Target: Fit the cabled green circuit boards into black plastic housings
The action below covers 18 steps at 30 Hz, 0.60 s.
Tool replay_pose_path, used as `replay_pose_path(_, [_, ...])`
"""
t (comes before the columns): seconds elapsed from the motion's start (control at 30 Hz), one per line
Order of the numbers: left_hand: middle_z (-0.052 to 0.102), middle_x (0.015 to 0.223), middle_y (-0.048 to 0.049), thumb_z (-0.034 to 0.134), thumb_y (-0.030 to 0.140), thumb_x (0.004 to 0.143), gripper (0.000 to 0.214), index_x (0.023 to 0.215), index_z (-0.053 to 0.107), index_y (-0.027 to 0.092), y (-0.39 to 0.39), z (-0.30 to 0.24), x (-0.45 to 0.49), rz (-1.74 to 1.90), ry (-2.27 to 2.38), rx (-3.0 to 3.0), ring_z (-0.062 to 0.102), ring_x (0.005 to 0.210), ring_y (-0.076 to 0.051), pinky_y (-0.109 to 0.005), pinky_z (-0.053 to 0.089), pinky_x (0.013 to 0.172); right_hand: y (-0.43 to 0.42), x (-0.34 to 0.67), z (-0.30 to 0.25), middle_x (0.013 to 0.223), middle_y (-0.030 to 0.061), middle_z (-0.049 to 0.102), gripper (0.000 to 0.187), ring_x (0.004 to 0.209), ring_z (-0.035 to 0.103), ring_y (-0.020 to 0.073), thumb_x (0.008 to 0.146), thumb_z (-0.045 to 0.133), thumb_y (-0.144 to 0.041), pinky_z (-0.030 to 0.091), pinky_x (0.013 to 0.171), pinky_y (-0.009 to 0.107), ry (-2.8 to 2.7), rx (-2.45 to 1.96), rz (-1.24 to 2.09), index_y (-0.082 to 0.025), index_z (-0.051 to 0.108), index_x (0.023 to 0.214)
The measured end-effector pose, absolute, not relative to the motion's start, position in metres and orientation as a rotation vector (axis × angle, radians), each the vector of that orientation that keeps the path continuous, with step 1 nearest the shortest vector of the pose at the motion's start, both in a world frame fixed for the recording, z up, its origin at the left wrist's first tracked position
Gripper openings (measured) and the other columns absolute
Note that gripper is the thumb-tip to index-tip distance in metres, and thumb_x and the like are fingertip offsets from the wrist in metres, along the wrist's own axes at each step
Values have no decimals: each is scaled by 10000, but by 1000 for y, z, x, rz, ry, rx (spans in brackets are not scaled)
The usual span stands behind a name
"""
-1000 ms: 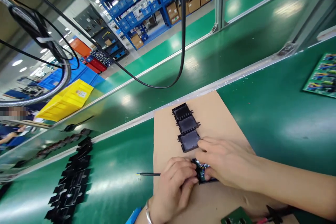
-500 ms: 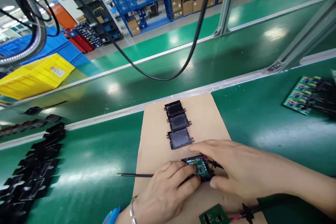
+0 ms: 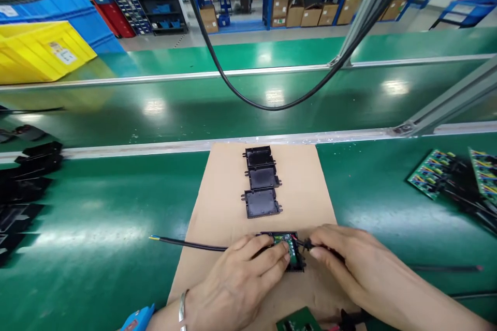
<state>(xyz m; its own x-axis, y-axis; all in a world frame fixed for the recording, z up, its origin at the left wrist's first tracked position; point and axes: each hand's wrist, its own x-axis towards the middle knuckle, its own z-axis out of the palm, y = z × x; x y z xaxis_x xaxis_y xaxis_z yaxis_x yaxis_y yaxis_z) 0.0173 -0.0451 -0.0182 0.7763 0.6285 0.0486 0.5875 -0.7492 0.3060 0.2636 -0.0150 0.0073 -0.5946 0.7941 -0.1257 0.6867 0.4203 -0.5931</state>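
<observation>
Hands meet on the cardboard point(image 3: 310, 186) at the board point(image 3: 286, 246) in its black case point(image 3: 297, 266), which lies between them. The left hand point(image 3: 240, 279) grips it from the left, the right hand point(image 3: 349, 264) pinches its wires point(image 3: 302, 241) on the right side; the cable point(image 3: 186, 243) lies long to the left

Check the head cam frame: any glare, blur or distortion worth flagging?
Head view: ceiling-light glare patches on the green belt; black housings at the left edge and circuit boards at right smeared; the metal rail bows slightly, wide-angle distortion; centre sharp, left hand, right hand and small housing crisp.
</observation>
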Motion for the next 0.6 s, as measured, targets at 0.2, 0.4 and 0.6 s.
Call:
replay_pose_path(0.2, [505,1387,19,439,128,934,334,1255,524,169,-46,-19,20,290,971,2659,431,1204,-205,-353,352,1036,-7,256,2,771,41,557,289,685,477,175,864,322,-4,358,593,309,-2628,-895,689,-170,550,804])
replay_pose_path(0.4, [569,1281,0,433,180,960,352,1311,468,181,-42,-14,21,270,960,2606,462,1159,-195,-346,361,1030,-8,266,-12,831,77,581,297,719,466,196,880,348,-8,400,627,333,-2700,-698,448,-96,582,1041])
replay_pose_path(0.6, [561,1281,-24,435,242,963,261,1184,547,162,-43,-13,24,232,959,2715,475,1141,-227,-385,410,964,-16,262,-19,873,86,602,297,758,507,185,886,367,4,449,672,303,-2577,-721,403,-89,575,1075])
